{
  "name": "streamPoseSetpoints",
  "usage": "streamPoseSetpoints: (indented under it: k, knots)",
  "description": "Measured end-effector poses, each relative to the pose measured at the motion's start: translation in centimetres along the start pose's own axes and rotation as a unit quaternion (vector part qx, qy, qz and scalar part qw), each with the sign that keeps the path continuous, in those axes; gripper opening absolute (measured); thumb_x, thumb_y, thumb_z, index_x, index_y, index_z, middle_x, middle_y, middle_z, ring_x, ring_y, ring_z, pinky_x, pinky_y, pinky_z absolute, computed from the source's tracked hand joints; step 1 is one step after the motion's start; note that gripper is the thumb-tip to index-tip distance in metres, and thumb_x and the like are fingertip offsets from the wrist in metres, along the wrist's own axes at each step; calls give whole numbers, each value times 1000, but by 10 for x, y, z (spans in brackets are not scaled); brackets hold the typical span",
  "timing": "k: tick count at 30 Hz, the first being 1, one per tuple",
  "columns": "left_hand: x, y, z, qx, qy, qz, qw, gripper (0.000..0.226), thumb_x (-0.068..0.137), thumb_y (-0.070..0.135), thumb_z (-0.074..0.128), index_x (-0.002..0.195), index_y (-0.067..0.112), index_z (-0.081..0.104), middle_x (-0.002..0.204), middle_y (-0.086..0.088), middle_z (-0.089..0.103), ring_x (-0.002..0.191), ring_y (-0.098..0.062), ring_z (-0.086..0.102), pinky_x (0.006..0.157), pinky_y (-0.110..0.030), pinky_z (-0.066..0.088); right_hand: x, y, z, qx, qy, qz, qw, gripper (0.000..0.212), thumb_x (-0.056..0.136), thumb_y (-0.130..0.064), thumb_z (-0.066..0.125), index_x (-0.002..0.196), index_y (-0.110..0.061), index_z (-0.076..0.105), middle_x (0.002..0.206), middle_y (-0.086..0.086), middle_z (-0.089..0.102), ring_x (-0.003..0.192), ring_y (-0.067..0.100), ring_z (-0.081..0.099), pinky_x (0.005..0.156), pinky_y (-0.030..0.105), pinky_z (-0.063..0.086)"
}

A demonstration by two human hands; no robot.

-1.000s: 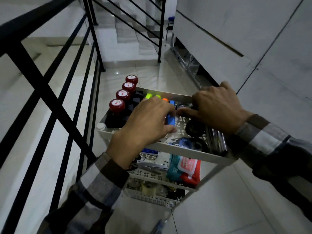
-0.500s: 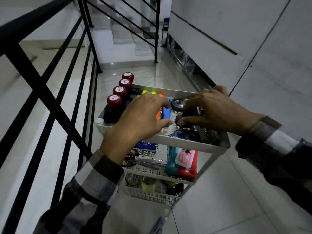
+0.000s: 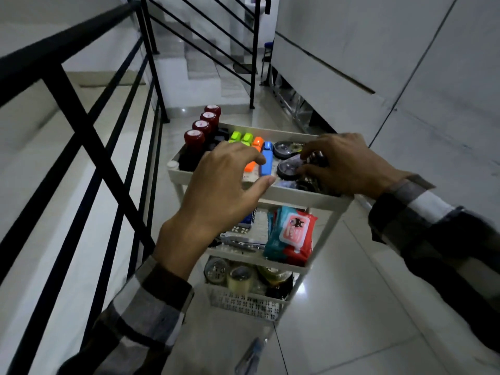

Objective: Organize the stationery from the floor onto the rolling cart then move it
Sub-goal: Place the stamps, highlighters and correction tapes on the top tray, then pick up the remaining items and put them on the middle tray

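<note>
Ahead, the cart (image 3: 305,198) stands between the black railing (image 3: 81,125) and the wall, its long axis running away from the person toward the stairs. Its top tray holds red-capped bottles (image 3: 194,138), highlighters (image 3: 266,159) lying lengthwise, and round tape dispensers (image 3: 288,169). The right hand (image 3: 343,163) pinches one dispenser; the left hand (image 3: 224,185) hovers spread and empty above the near rim, nearer for pushing.
</note>
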State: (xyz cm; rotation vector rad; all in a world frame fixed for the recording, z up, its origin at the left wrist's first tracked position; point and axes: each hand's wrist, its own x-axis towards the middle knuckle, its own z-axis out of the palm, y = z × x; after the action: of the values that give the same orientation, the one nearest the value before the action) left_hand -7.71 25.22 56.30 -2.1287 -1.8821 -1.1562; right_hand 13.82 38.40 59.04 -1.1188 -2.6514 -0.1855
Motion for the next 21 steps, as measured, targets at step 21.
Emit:
streamPoseSetpoints:
  k: [21]
  knots:
    - [-400, -12, 146, -143, -18, -148, 978, 7, 90, 24, 80, 96, 24, 77, 92, 15, 74, 82, 2, 67, 66, -2, 41, -380, -181, 272, 262, 89, 62, 959, 26, 93, -24, 76, 117, -16, 71, 113, -2, 71, 99, 9, 65, 88, 21, 51]
